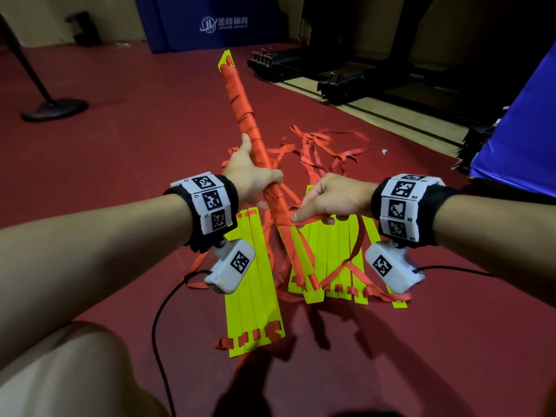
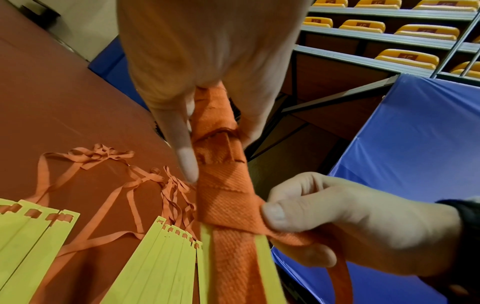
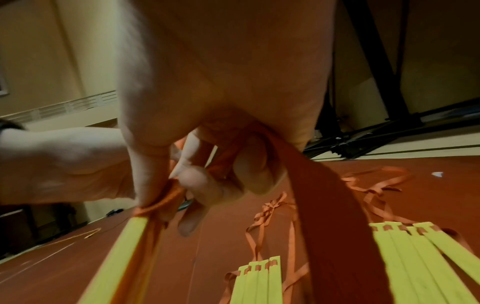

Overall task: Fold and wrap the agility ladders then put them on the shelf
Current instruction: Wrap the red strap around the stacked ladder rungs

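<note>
— Hands?
— Left hand (image 1: 251,173) wraps its grip around the strap-wound ladder bundle (image 1: 243,115), held slanted above the floor (image 1: 120,161); right hand (image 1: 331,197) pinches the orange strap (image 2: 283,236) at its lower end.

Wrapped bundle (image 1: 245,124) above floor (image 1: 120,130), between 2 rung stacks (image 1: 252,281) (image 1: 337,254).

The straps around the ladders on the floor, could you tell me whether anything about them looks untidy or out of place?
Yes. Beyond the wrapped bundle that the left hand grips, loose orange straps sprawl in tangled loops over the red floor, trailing from the unwrapped yellow rungs.
</note>
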`<state>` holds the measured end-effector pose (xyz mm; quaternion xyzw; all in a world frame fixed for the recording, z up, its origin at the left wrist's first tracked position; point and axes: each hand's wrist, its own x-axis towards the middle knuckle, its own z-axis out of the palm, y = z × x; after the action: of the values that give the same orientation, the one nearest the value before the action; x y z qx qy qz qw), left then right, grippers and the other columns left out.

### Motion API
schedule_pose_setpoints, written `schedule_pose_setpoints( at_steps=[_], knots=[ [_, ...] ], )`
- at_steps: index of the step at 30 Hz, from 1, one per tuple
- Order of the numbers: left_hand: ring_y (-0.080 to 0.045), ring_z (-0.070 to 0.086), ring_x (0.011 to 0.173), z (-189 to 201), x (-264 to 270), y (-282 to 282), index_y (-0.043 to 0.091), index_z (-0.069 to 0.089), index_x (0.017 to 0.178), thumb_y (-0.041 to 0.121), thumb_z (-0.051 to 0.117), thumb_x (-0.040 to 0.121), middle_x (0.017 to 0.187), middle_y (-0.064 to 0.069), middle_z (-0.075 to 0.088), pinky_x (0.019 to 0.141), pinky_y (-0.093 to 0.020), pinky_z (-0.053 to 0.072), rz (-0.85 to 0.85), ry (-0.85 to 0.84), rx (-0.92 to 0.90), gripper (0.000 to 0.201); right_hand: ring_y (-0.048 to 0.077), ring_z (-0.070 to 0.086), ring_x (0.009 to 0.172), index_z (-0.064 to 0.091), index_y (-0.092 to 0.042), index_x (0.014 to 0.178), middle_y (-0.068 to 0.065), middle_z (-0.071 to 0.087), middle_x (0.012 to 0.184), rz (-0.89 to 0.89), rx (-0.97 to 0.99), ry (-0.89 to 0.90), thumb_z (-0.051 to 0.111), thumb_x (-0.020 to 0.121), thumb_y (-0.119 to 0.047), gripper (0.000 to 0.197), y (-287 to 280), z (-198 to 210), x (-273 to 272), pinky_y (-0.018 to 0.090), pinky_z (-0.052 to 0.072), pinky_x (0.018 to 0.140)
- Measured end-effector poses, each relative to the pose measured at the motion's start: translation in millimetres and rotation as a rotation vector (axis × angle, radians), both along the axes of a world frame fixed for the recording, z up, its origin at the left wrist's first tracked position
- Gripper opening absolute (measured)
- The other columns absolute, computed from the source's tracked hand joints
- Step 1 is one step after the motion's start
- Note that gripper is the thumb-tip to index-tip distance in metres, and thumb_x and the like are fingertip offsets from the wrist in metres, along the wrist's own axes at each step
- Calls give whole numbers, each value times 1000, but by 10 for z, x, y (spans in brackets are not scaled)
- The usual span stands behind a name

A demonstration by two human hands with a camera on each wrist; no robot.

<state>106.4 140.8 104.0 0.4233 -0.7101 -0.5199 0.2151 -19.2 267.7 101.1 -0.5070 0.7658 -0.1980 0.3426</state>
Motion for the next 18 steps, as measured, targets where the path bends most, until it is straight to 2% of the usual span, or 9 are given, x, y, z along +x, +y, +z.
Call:
schedule_pose_setpoints(
  at_steps=[3,5,6,7,9,11,14,16,18],
  knots=[
    [-20,63,71,40,1,21,38,2,165,-8,70,86,87,-6,53,44,-43,59,-76,100,87,114,15,37,55,75,-20,71,10,44,66,-22,-29,-47,83,81,-42,26,16,-3,-64,26,27,49],
    [-22,72,82,58,18,31,40,0,164,-9,66,89,102,-9,56,48,-42,61,-151,151,123,111,15,36,54,76,-14,88,10,44,68,2,-50,-110,81,83,-40,28,29,-25,-85,27,26,50],
    [-23,76,90,61,25,40,42,-2,163,-10,63,91,108,-9,57,53,-43,63,-193,168,142,110,16,35,52,74,-12,95,8,45,66,29,-35,-146,78,86,-38,28,45,-32,-87,28,25,50],
    [-24,77,98,63,29,50,45,-5,162,-11,59,94,112,-8,56,61,-47,64,-227,183,171,109,16,33,48,72,-12,94,5,45,59,66,-11,-186,74,90,-37,25,63,-45,-82,30,24,51],
    [-25,75,106,68,12,47,48,-9,161,-13,53,96,116,-6,57,75,-53,63,-252,213,234,108,15,30,42,68,-9,83,-1,41,48,111,-9,-228,72,93,-35,28,86,-86,-65,31,22,50],
    [-17,72,97,86,-4,32,43,-11,162,-10,54,97,108,-3,62,69,-45,63,-244,200,205,106,13,28,43,63,2,84,-1,39,49,28,-100,-208,79,86,-33,39,72,-145,-63,28,21,48],
    [-11,60,78,87,21,61,31,-20,161,14,72,95,92,3,62,54,-38,59,-225,102,49,115,10,27,44,52,-11,71,-9,39,47,-132,-269,-222,88,78,-24,38,19,-222,-75,24,21,47],
    [-18,63,80,54,41,110,24,-23,161,29,83,87,100,-3,67,46,-35,54,-214,43,31,129,9,30,45,49,-18,65,-13,40,46,-139,-314,-168,90,75,-25,43,-3,-234,-110,25,25,49],
    [-21,66,80,7,45,121,14,-14,160,31,90,80,104,-8,66,41,-32,53,-178,13,46,132,5,35,45,51,-20,62,-14,43,46,-89,-317,-41,91,74,-30,43,-8,-253,-84,23,31,50]
  ],
)
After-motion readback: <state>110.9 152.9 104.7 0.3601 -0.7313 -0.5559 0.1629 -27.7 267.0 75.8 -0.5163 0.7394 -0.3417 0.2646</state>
